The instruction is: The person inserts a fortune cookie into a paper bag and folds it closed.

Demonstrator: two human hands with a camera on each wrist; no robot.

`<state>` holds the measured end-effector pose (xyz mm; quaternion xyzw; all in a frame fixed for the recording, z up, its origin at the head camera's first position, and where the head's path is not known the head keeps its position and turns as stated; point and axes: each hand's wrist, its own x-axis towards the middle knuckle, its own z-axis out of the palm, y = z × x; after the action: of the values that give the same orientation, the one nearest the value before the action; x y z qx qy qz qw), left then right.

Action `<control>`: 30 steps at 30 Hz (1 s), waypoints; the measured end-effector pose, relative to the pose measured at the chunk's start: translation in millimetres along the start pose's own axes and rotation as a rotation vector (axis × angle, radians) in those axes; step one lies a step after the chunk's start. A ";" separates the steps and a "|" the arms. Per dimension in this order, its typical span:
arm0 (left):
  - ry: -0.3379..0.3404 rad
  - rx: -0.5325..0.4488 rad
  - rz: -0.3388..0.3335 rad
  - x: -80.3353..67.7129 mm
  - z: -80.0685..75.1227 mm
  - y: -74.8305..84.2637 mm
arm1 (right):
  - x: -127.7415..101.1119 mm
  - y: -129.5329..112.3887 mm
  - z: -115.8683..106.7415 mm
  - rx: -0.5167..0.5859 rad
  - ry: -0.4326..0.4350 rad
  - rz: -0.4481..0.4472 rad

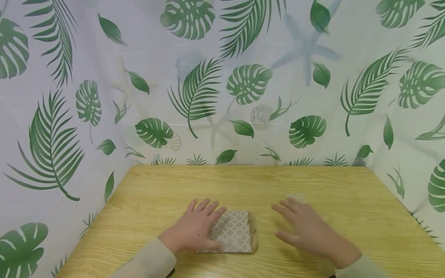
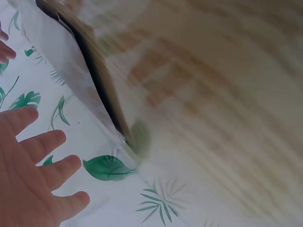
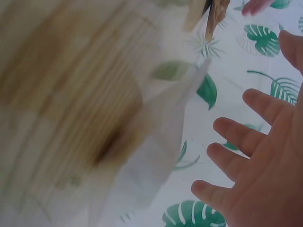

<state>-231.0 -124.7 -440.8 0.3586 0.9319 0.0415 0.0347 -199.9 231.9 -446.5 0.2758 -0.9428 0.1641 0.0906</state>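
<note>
A flat packet [image 1: 233, 231] with a grey-and-white lattice pattern lies near the table's front edge, a brown paper flap [image 1: 253, 233] sticking out on its right. Over its left part, fingers spread, is my left hand [image 1: 194, 227]; whether it touches the packet I cannot tell. My right hand [image 1: 307, 231] is to the right of the packet, apart from it, its fingers extended and nothing in its grasp. Just beyond its fingertips shows a small pale, thin piece [image 1: 297, 198], partly hidden. Both wrist views, with the left hand [image 2: 28, 175] and right hand [image 3: 265, 156], are partly blurred.
The wooden table [image 1: 174, 185] is bordered at the back and sides by a white curtain [image 1: 215, 127] printed with green leaves. A pale sheet-like form [image 3: 151, 156] blurs across the right wrist view.
</note>
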 end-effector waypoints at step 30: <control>-0.137 0.012 -0.028 27.3 12.1 12.8 | 27.9 -29.4 21.6 0.057 -0.220 -0.036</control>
<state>-241.6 -96.3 -452.5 0.3477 0.9325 0.0105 0.0970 -208.7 187.0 -451.7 0.3113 -0.9369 0.1583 -0.0183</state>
